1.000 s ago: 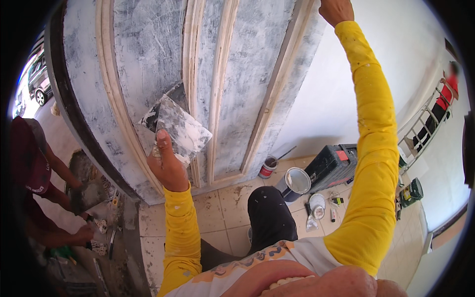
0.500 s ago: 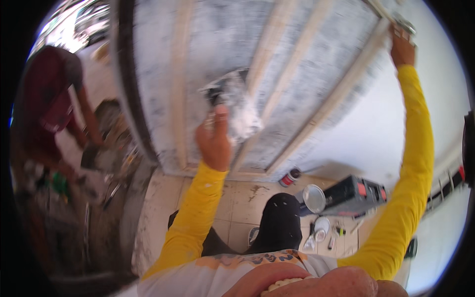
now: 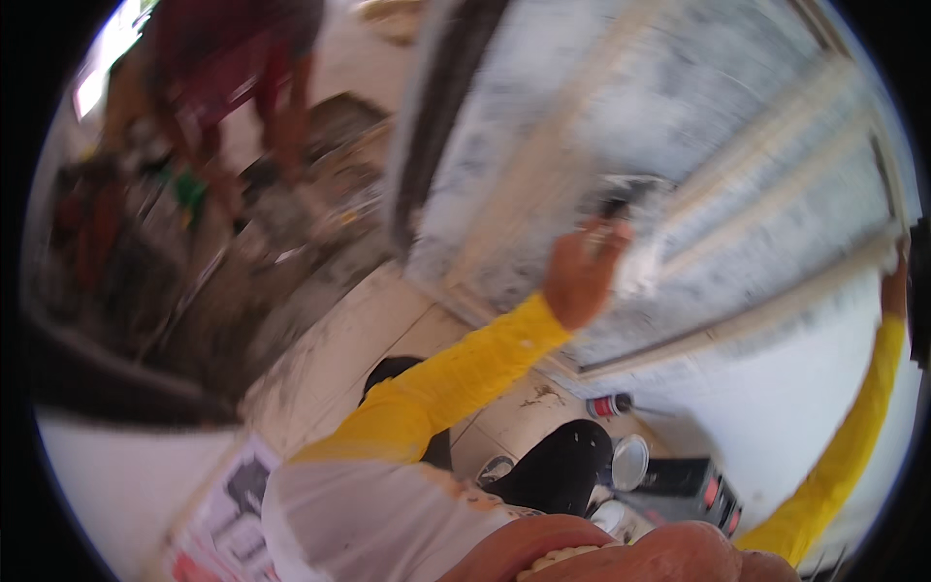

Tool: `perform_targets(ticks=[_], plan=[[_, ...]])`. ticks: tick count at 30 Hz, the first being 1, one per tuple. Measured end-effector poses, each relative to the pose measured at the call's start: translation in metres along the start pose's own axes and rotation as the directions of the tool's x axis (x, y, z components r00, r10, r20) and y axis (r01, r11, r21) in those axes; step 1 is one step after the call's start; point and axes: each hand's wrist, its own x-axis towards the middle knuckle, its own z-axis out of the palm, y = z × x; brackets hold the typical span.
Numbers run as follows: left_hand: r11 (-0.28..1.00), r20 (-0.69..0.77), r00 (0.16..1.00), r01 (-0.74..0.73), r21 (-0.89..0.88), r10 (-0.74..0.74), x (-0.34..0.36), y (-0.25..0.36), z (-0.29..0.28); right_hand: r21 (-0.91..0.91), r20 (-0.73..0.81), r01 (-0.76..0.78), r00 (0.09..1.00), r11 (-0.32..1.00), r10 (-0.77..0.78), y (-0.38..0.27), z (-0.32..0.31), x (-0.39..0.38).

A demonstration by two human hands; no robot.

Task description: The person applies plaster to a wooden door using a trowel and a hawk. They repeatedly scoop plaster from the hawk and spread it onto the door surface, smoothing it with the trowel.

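Note:
My left hand (image 3: 587, 272) is closed around the dark handle of a wide putty knife (image 3: 645, 247), whose blade is smeared with white putty. The blade, blurred by motion, is over a large panel (image 3: 543, 213) with mottled grey-white faces and beige strips running along it. I cannot tell whether it touches the surface. My right hand (image 3: 893, 283) is up at the panel's far right edge, by the rim of the picture. Its fingers are too blurred and cut off to show what they hold, if anything.
A bent-over person in dark red (image 3: 233, 73) works at left above grey rubble (image 3: 301, 233). On the tiled floor (image 3: 388, 315) stand a red-and-white can (image 3: 609, 404), a pail (image 3: 630, 462) and a black toolbox (image 3: 684, 480). A printed box (image 3: 238, 519) lies lower left.
My view has turned left, so the panel and floor things sit farther right and the other person shows more. My left hand still holds the putty knife; my right hand now shows at the rim.

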Motion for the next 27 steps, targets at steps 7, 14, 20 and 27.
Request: perform_targets(ticks=[7, 14, 20, 27], plan=[[0.717, 0.126, 0.851, 0.502, -0.483, -0.510, -0.003, 0.003, 0.003, 0.428, 0.031, -0.143, 0.989, 0.893, 0.144, -0.066, -0.115, -0.038], [0.509, 0.221, 0.689, 0.679, -0.529, -0.690, 0.012, 0.017, 0.001, 0.885, 0.141, -0.320, 0.877, 0.338, 0.459, -0.130, -0.127, -0.010], [0.516, 0.204, 0.719, 0.639, -0.571, -0.664, 0.015, 0.023, 0.000, 0.865, 0.424, -0.480, 0.548, -0.144, 0.721, -0.160, -0.126, 0.033], [0.479, 0.226, 0.701, 0.652, -0.587, -0.677, 0.016, 0.032, 0.001, 0.898, 0.407, -0.193, 0.701, -0.394, 0.585, -0.131, -0.120, 0.022]])
